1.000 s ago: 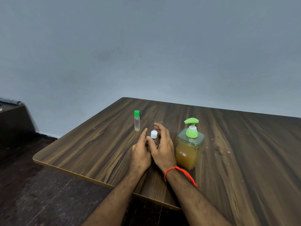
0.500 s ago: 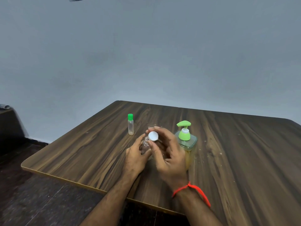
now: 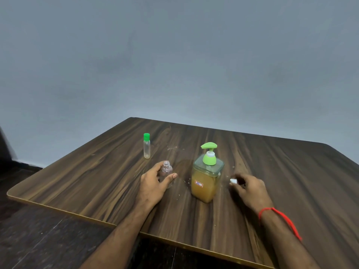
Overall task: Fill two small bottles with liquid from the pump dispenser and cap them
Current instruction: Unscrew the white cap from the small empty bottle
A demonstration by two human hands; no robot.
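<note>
**A:** Nearest you, your left hand [image 3: 155,183] is curling round the small clear bottle [image 3: 166,172], thumb on one side and fingers on the other, and the bottle is standing upright on the tabletop [image 3: 93,183] with its neck uncovered.

**B:** And the other hand?

**A:** Your right hand [image 3: 250,188] is hovering low over the tabletop on the far side of the pump dispenser [image 3: 207,177] from your left, pinching the white cap [image 3: 233,181] at its fingertips. The dispenser is sitting between your two hands.

**B:** How is that bottle likely to behave?

**A:** I'm judging it as empty, thin plastic, very light, so it is probably going to tip or skid under the spout unless you are pinning it by the lower body. Squeezing hard is likely to dent it, so you are better off holding gently around the widest part, leaving the neck free.

**B:** The dispenser?

**A:** It is looking mostly full of amber liquid, so likely heavy and steady; the place to press is the flat green pump head [image 3: 208,146], straight down.

**B:** Anything beyond?

**A:** Past your left hand, well apart from it, the green-capped bottle [image 3: 146,146] is standing upright, capped. The small cap looks easy to drop, so you are wise to be pinching it by its rim.
</note>
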